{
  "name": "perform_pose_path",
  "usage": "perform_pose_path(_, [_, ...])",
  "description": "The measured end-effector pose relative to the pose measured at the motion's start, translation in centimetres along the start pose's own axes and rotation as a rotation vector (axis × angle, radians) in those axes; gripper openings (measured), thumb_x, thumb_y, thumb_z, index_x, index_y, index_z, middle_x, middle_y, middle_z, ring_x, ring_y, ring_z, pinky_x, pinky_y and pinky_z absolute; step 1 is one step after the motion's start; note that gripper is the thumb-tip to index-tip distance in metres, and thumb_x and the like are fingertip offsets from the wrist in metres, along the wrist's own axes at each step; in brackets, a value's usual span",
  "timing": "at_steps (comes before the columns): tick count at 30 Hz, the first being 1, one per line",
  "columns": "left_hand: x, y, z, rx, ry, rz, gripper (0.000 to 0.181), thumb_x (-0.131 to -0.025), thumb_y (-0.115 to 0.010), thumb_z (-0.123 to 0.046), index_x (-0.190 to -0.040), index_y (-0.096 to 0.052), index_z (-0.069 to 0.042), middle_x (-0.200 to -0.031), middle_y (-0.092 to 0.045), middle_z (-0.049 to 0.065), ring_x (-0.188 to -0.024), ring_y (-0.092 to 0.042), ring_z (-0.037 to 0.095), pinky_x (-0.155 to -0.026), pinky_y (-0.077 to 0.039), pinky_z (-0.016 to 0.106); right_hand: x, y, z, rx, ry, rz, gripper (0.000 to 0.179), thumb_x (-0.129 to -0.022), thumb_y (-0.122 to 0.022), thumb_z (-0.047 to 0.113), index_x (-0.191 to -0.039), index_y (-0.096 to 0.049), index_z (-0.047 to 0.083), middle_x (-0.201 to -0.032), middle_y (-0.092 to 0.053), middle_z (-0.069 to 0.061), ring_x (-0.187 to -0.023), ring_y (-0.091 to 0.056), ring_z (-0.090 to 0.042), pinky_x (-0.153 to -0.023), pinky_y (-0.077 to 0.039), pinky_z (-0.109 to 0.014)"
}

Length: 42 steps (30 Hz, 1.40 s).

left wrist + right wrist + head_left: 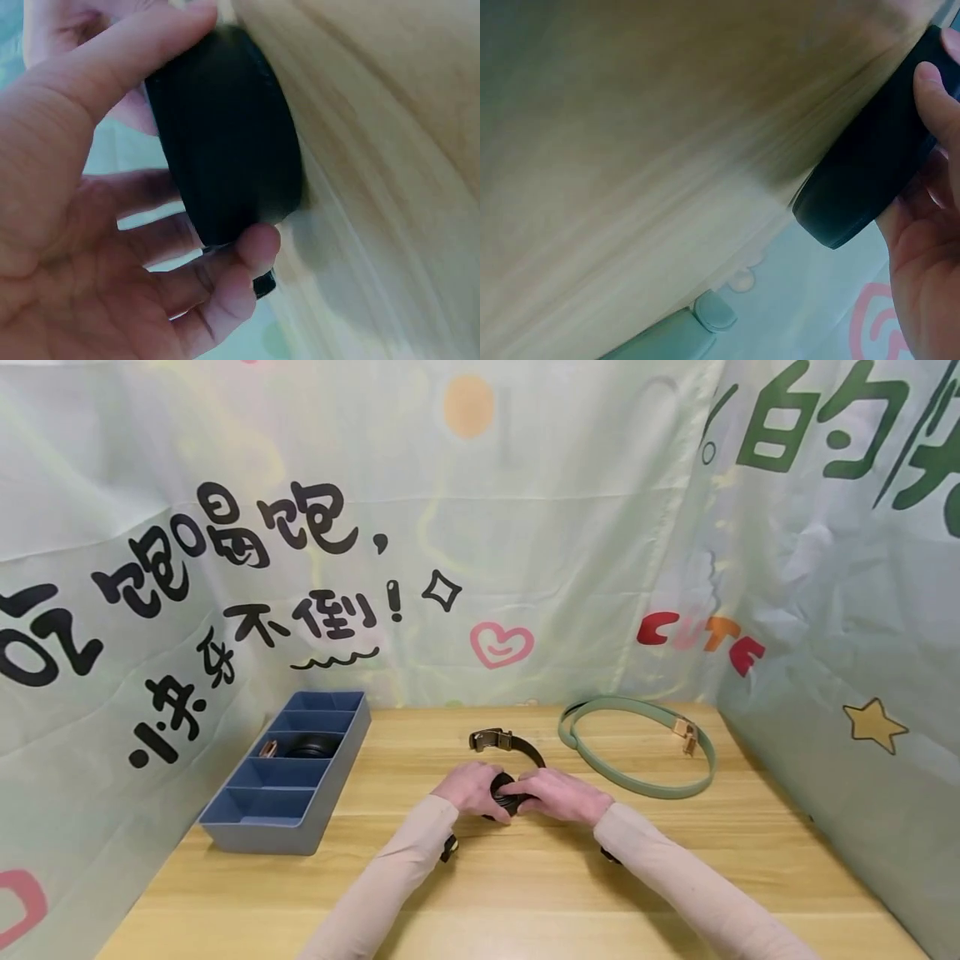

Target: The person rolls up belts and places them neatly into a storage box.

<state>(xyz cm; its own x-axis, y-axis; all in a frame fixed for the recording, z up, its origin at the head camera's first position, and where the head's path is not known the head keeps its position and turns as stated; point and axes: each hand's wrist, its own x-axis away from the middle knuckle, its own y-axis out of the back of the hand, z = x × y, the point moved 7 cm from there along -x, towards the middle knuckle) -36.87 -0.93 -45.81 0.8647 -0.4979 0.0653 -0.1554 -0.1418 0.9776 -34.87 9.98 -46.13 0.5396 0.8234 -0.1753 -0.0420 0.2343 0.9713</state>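
A black belt (529,750) lies partly rolled into a coil near the middle of the table, its metal buckle (491,740) on the loose end behind the coil. My left hand (471,787) grips the coil from the left, thumb and fingers curled about it. From the right, my right hand (566,795) holds the same coil, its fingers reaching over the top. In the left wrist view the rolled strap (232,142) sits on edge between thumb and fingers. The right wrist view shows the right thumb pressed against the strap's outer face (877,150).
At the left stands a blue-grey divided box (326,793); one of its compartments holds a rolled black belt (313,746) with a coppery buckle. A green belt (671,792) with a gold buckle lies loosely looped at the back right. Printed cloth walls (585,568) enclose the wooden table (517,902).
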Motion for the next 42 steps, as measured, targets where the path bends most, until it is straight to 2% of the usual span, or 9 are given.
perform_pose_path(6, [-0.2, 0.2, 0.1, 0.049, -0.095, 0.059, 0.06, -0.066, -0.088, -0.043, -0.115, -0.06, -0.022, -0.109, -0.065, -0.003, -0.093, -0.058, 0.013, -0.084, -0.047, 0.03, -0.2, 0.2, -0.3, -0.031, 0.012, 0.031, 0.043, -0.089, -0.071, 0.022, -0.131, -0.062, 0.023, -0.109, -0.069, 0.004, -0.1, -0.065, -0.008, -0.086, -0.053, -0.029])
perform_pose_path(9, [-0.2, 0.1, -0.2, 0.053, -0.112, 0.088, 0.054, -0.067, -0.088, -0.041, -0.11, -0.06, -0.022, -0.104, -0.064, -0.005, -0.088, -0.056, 0.01, -0.081, -0.046, 0.027, -0.1, 0.2, -0.3, -0.024, 0.024, 0.006, 0.04, -0.088, -0.072, 0.023, -0.127, -0.063, 0.023, -0.105, -0.07, 0.004, -0.096, -0.065, -0.008, -0.083, -0.053, -0.028])
perform_pose_path(13, [-0.1, 0.1, -0.5, 0.039, -0.031, 0.101, 0.056, -0.067, -0.088, -0.046, -0.106, -0.06, -0.017, -0.099, -0.063, -0.002, -0.085, -0.057, 0.012, -0.08, -0.048, 0.028, 0.0, 0.3, -0.4, -0.023, 0.026, -0.026, 0.035, -0.086, -0.073, 0.022, -0.121, -0.066, 0.022, -0.099, -0.071, 0.004, -0.09, -0.065, -0.005, -0.081, -0.054, -0.027])
perform_pose_path(16, [0.1, 0.3, -0.9, 0.001, 0.036, 0.073, 0.063, -0.065, -0.085, -0.056, -0.106, -0.062, -0.014, -0.096, -0.064, 0.002, -0.083, -0.058, 0.014, -0.078, -0.05, 0.03, 0.0, 0.3, -0.6, -0.039, 0.002, -0.017, 0.034, -0.086, -0.073, 0.023, -0.119, -0.067, 0.021, -0.1, -0.072, 0.004, -0.089, -0.065, -0.004, -0.081, -0.054, -0.027])
perform_pose_path(20, [0.2, 0.2, -1.0, -0.022, 0.048, 0.027, 0.063, -0.065, -0.083, -0.06, -0.102, -0.063, -0.012, -0.092, -0.065, 0.003, -0.079, -0.059, 0.015, -0.072, -0.051, 0.031, -0.1, 0.3, -0.7, -0.05, -0.021, 0.008, 0.034, -0.087, -0.072, 0.024, -0.121, -0.067, 0.023, -0.101, -0.072, 0.005, -0.089, -0.064, -0.002, -0.081, -0.053, -0.026])
perform_pose_path(25, [0.1, 0.0, -0.5, 0.014, -0.006, 0.011, 0.054, -0.066, -0.087, -0.049, -0.102, -0.064, -0.017, -0.096, -0.066, -0.001, -0.081, -0.058, 0.013, -0.075, -0.049, 0.03, 0.1, 0.1, -0.7, -0.05, -0.007, 0.026, 0.043, -0.089, -0.07, 0.025, -0.131, -0.062, 0.025, -0.109, -0.07, 0.006, -0.098, -0.064, -0.006, -0.086, -0.052, -0.027])
perform_pose_path(32, [0.0, -0.5, -0.7, 0.078, -0.108, 0.097, 0.055, -0.068, -0.089, -0.038, -0.111, -0.06, -0.02, -0.105, -0.064, -0.003, -0.087, -0.057, 0.01, -0.08, -0.048, 0.027, 0.6, -0.1, -1.0, 0.001, -0.004, 0.017, 0.043, -0.088, -0.07, 0.03, -0.129, -0.064, 0.023, -0.114, -0.069, 0.004, -0.102, -0.063, -0.012, -0.089, -0.051, -0.03])
perform_pose_path(35, [0.0, -0.3, -0.8, 0.07, -0.068, 0.102, 0.056, -0.067, -0.089, -0.042, -0.108, -0.06, -0.017, -0.101, -0.064, -0.003, -0.084, -0.057, 0.01, -0.079, -0.048, 0.026, 0.3, 0.1, -1.0, 0.046, 0.004, -0.023, 0.04, -0.085, -0.071, 0.033, -0.124, -0.067, 0.025, -0.106, -0.07, 0.008, -0.093, -0.058, -0.008, -0.083, -0.05, -0.027])
perform_pose_path(42, [0.2, 0.4, -1.3, 0.0, 0.045, 0.039, 0.056, -0.064, -0.084, -0.061, -0.089, -0.064, -0.015, -0.083, -0.064, -0.001, -0.069, -0.055, 0.011, -0.066, -0.048, 0.026, -0.3, 0.7, -0.6, 0.182, 0.031, -0.126, 0.041, -0.074, -0.075, 0.042, -0.113, -0.074, 0.03, -0.087, -0.062, 0.011, -0.081, -0.041, -0.008, -0.078, -0.038, -0.028])
